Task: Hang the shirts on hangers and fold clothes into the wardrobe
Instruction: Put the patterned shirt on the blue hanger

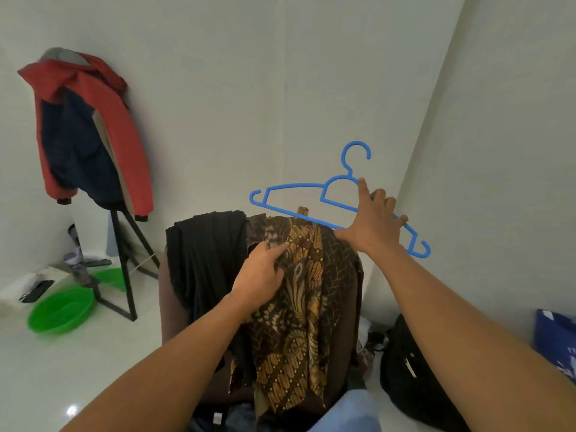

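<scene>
The shirt (299,307) is brown with a dense golden pattern of leaves, dots and slanted stripes, and it hangs over the back of a brown chair (170,313) in the middle of the view, its cloth falling long and a little creased down toward the seat. Just beside it on the left, a black garment (202,260) is draped over the same chair back, touching the shirt. The left hand (261,275) lies on the upper part of the shirt, and its curled fingers pinch a fold of the cloth near the top. The right hand (374,222) holds a blue plastic hanger (296,184) in the air above and behind the chair back. Its fingers are spread over the right arm of the hanger, the thumb is under the bar and the forefinger points up. The hanger is tilted, with its right end lower, and its hook stands upward against the white wall.
</scene>
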Motion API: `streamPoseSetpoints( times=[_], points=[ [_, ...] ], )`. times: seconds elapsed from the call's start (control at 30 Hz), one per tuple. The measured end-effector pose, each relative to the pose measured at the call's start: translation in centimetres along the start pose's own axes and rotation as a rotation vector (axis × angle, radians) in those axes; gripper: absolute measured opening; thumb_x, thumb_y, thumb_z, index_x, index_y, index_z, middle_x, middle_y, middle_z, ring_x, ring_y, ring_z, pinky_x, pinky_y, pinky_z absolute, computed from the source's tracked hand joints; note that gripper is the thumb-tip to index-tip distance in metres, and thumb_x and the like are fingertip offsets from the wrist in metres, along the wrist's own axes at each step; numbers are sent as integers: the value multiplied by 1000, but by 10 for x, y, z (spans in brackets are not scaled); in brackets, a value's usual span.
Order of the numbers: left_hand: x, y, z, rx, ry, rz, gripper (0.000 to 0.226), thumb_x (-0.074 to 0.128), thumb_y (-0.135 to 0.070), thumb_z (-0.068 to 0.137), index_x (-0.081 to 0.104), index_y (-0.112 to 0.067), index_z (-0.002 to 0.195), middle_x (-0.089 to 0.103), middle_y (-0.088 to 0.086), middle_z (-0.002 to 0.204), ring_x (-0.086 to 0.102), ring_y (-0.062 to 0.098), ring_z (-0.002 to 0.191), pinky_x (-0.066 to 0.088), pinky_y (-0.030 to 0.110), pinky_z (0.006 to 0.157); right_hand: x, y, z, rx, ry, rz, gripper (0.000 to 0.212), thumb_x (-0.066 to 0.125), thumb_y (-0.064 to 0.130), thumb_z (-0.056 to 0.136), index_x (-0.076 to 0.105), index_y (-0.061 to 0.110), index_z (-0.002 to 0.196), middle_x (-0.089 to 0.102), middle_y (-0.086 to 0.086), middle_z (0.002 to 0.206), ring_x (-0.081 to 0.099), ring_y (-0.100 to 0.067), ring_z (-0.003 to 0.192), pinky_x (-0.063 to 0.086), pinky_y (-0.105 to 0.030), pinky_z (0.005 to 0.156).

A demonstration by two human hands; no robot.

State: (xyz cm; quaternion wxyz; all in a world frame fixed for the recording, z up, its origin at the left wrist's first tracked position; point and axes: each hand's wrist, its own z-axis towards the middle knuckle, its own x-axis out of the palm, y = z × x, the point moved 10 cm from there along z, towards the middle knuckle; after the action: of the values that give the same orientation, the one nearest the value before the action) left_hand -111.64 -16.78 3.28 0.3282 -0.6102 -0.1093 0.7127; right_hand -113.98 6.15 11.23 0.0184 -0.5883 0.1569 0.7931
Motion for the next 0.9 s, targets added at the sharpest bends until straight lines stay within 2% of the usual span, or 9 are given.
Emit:
streamPoseSetpoints(
  times=[0.13, 0.23, 0.37, 0.47, 0.57, 0.67, 0.77, 0.83, 0.9],
  points=[
    [26, 21, -41, -62, 63, -9, 55, 61, -22, 94, 45, -30, 146, 41, -9, 111, 46, 11, 106, 44, 31, 104, -1, 10, -8, -46, 2, -14, 124, 83, 55, 67, 1, 28, 156, 34, -11, 144, 34, -34, 133, 34, -69, 103],
    [46, 36, -69, -112, 107, -47, 51, 61, -23, 94, 51, -29, 143, 40, -12, 116, 46, 11, 116, 39, 31, 111, 7, 10, -17, -61, 31, -10, 124, 83, 53, 68, 0, 28, 156, 34, -10, 144, 34, -34, 133, 32, -70, 104],
    [63, 43, -82, -119, 169, -31, 44, 62, -34, 90, 56, -31, 134, 42, -14, 120, 49, 11, 119, 43, 30, 107, 16, 3, -26, -55, 56, -20, 124, 83, 52, 69, -1, 27, 157, 33, -11, 145, 33, -34, 134, 32, -70, 104],
    [44, 25, -64, -30, -3, 136, 43, 59, -57, 85, 63, -30, 119, 49, -10, 117, 48, 10, 109, 46, 34, 98, 17, -9, -26, -19, 50, 2, 124, 84, 53, 68, -1, 28, 157, 33, -10, 145, 33, -33, 135, 33, -69, 104],
    [12, -3, -35, 24, -212, 127, 35, 64, -51, 86, 61, -26, 110, 50, -6, 117, 42, 12, 109, 43, 34, 98, 14, -25, -23, 31, 23, 35, 125, 84, 54, 67, 0, 30, 156, 34, -10, 142, 34, -32, 132, 35, -67, 101],
    [10, -17, -2, 46, -189, 85, 51, 66, -43, 89, 47, -27, 134, 41, 1, 140, 36, 21, 130, 41, 42, 109, 10, -38, -18, 73, 5, 58, 125, 84, 53, 66, 0, 30, 156, 34, -10, 140, 35, -33, 129, 36, -64, 98],
    [26, -20, 20, 68, -41, 263, 77, 58, -40, 95, 10, -39, 154, 27, 5, 155, 32, 28, 137, 41, 48, 109, 7, -46, -14, 87, -9, 65, 126, 85, 55, 65, 2, 29, 156, 35, -11, 139, 36, -33, 128, 36, -65, 98],
    [30, -18, 25, 87, -1, 370, 67, 51, -36, 98, 16, -36, 155, 33, 3, 152, 36, 26, 133, 39, 47, 110, 7, -48, -12, 85, -12, 59, 127, 85, 56, 64, 2, 29, 156, 35, -11, 139, 36, -33, 128, 37, -65, 97],
    [23, -14, 21, 72, -41, 319, 53, 52, -34, 97, 39, -28, 148, 43, 0, 145, 41, 22, 129, 40, 41, 110, 9, -47, -11, 79, -3, 60, 126, 84, 56, 65, 1, 29, 156, 35, -12, 140, 36, -33, 128, 37, -66, 98]
  ],
)
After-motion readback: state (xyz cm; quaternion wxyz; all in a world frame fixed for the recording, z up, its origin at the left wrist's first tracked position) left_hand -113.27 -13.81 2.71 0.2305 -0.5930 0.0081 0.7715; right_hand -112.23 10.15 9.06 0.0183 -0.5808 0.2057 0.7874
